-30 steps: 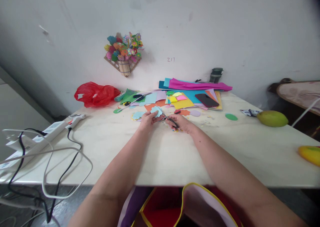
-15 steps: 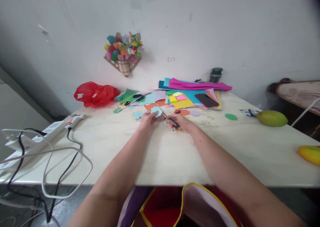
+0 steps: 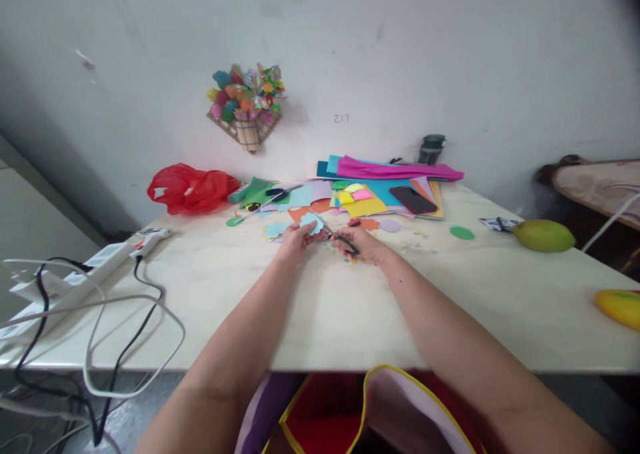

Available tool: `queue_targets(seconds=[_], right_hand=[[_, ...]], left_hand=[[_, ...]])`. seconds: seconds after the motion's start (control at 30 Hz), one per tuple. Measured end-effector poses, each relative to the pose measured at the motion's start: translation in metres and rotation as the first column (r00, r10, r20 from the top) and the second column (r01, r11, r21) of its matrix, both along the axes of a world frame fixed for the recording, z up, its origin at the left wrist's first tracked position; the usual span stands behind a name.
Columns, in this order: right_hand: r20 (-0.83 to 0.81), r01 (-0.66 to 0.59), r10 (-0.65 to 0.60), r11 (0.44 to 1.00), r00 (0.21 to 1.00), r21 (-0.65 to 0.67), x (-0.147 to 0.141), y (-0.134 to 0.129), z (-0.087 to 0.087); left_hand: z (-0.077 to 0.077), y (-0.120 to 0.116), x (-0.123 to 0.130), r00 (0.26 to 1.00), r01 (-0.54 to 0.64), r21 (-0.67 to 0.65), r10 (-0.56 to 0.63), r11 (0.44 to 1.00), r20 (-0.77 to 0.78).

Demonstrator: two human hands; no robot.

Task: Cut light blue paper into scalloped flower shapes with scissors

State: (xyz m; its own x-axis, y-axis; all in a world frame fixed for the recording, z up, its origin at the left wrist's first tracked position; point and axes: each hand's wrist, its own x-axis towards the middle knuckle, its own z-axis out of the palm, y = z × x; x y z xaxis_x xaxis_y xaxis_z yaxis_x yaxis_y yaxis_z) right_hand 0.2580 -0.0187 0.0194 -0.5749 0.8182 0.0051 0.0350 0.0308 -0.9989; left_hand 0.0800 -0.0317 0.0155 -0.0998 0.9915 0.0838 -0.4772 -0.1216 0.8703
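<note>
Near the middle of the table, my left hand [image 3: 299, 239] pinches a light blue scalloped paper piece [image 3: 311, 224]. My right hand [image 3: 361, 245] is wrapped round the dark handles of a pair of scissors [image 3: 345, 241], whose blades point up and left to the right edge of the blue paper. Small paper scraps lie under and beside my right hand. Another light blue scalloped piece [image 3: 275, 230] rests left of my left hand. An orange paper shape [image 3: 369, 225] and a lilac oval [image 3: 390, 226] lie just beyond my right hand.
Coloured sheets [image 3: 387, 193], a phone [image 3: 413, 200] and a second pair of scissors [image 3: 277, 193] lie at the back. A red plastic bag [image 3: 193, 189] is at back left, a power strip [image 3: 100, 267] with cables at left. Green fruit [image 3: 544, 236] and yellow fruit [image 3: 619, 307] are at right.
</note>
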Motion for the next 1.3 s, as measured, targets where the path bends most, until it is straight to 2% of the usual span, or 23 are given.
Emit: queue_targets(seconds=[0.3,0.5,0.67,0.97,1.3], right_hand=[[0.002,-0.001,0.001,1.0,1.0,0.028,-0.0002,0.0032,-0.0044],[0.03,0.025,-0.026,0.999,0.999,0.042,-0.0002,0.0015,-0.0011],[0.002,0.038,-0.038,0.999,0.999,0.002,0.0001,-0.0006,0.0021],[0.005,0.005,-0.005,0.999,1.0,0.033,0.0017,0.0026,-0.0027],[0.004,0.014,-0.014,0.999,1.0,0.038,0.0015,0.0069,-0.0066]], left_hand=[[0.0007,-0.0007,-0.0002,1.0,-0.003,-0.012,0.002,1.0,-0.03],[-0.0015,0.0017,-0.0013,0.999,-0.007,-0.021,0.006,1.0,-0.038],[-0.0014,0.0008,-0.0027,0.998,0.007,-0.007,-0.007,1.0,-0.069],[0.0017,-0.0016,-0.0029,0.998,0.017,0.003,-0.017,1.0,-0.061],[-0.0016,-0.0012,-0.0036,0.993,0.077,0.016,-0.076,0.997,-0.092]])
